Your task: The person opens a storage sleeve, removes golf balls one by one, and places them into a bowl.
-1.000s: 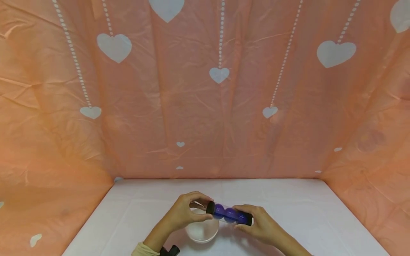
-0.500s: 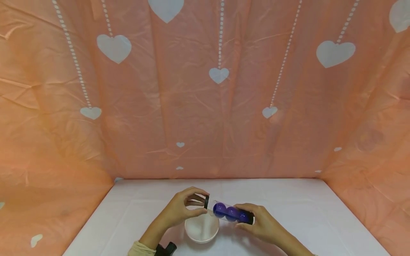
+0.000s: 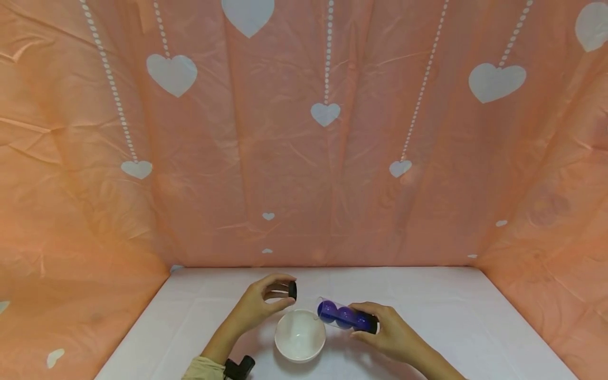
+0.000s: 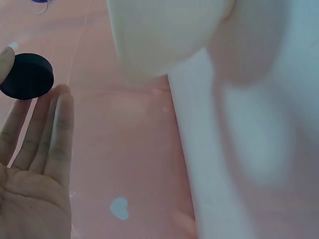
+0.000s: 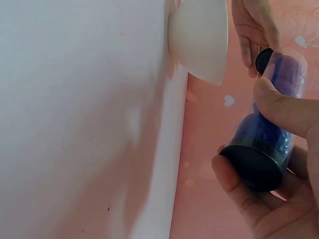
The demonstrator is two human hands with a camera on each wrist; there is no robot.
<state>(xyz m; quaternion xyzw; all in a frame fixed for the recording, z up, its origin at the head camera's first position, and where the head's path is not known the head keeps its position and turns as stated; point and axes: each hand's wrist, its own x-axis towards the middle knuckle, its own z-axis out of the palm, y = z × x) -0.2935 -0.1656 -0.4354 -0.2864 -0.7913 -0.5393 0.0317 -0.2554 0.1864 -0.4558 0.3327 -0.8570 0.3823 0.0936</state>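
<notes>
A round black cap (image 4: 29,75) is pinched between the thumb and fingertips of my left hand (image 3: 257,303), left of and above the bowl. My right hand (image 3: 386,333) grips a clear plastic tube (image 5: 271,109) near its black closed end (image 5: 255,167). Inside the tube sit three purple balls (image 3: 344,317) in a row. Its uncapped end points left, over the right rim of the white bowl (image 3: 300,338). The bowl stands upright on the table, with nothing seen inside it. Cap and tube are apart.
A white cloth covers the table (image 3: 427,306). Orange sheeting (image 3: 285,184) with white hearts hangs at the back and both sides. On the left wrist is a black device (image 3: 239,368), beside a beige sleeve (image 3: 204,368).
My left hand has pulled the black cap off the tube and moved left with it. The right hand and tube have barely moved. More of the bowl shows now.
</notes>
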